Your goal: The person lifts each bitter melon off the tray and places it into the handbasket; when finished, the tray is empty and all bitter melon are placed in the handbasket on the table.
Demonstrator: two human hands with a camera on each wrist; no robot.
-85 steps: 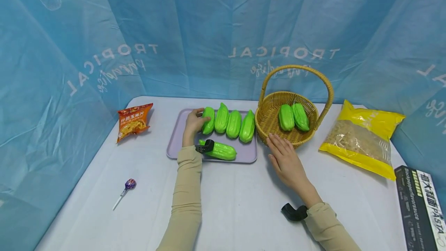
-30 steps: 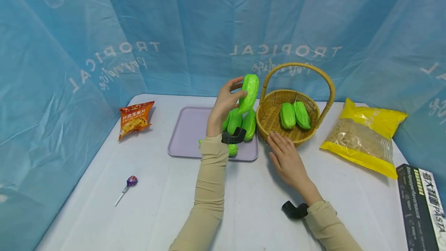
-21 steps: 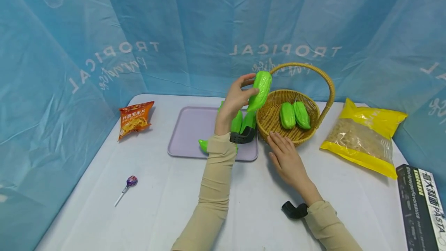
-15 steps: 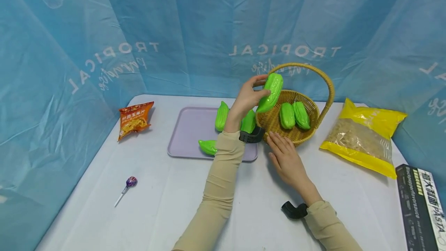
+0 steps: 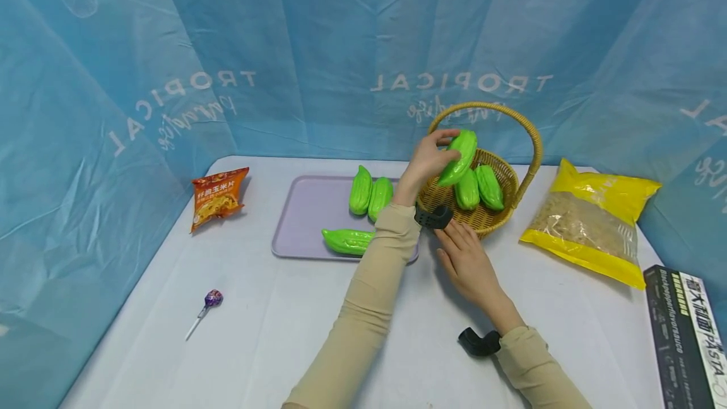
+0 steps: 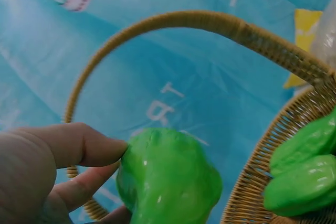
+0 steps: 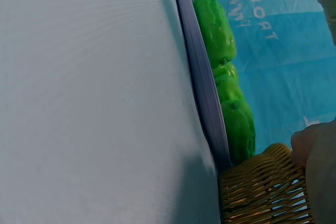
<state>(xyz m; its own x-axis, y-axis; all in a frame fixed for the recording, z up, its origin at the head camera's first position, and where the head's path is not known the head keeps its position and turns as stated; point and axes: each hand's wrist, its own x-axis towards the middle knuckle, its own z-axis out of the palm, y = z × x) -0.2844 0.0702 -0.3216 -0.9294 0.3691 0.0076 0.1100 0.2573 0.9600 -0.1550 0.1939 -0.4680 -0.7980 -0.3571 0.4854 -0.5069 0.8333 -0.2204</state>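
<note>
My left hand [image 5: 428, 160] pinches a bright green, ribbed bitter melon [image 5: 461, 155] between thumb and fingers. It is tilted over the wicker basket [image 5: 437, 194], under the arched handle. In the left wrist view the held melon [image 6: 168, 179] shows its rounded end. Two bitter melons [image 5: 491, 188] lie side by side in the basket. My right hand [image 5: 468, 267] lies with straight fingers, fingertips at the basket's front rim. On the lilac tray [image 5: 303, 213] two melons [image 5: 360, 191] stand in a row and one [image 5: 346, 242] lies crosswise. My left forearm hides the tray's right part.
An orange snack bag [image 5: 218, 197] stands at the left, with a lollipop [image 5: 204, 311] nearer the front. Right of the basket lies a yellow bag [image 5: 591, 223], and a dark pasta box [image 5: 684, 333] is at the right edge. A blue curtain [image 5: 341, 49] hangs behind the white table.
My left hand has taken a bitter melon from the tray's left end, lifted it and carried it right, then lowered it over the basket. My right hand has stayed at the rim.
</note>
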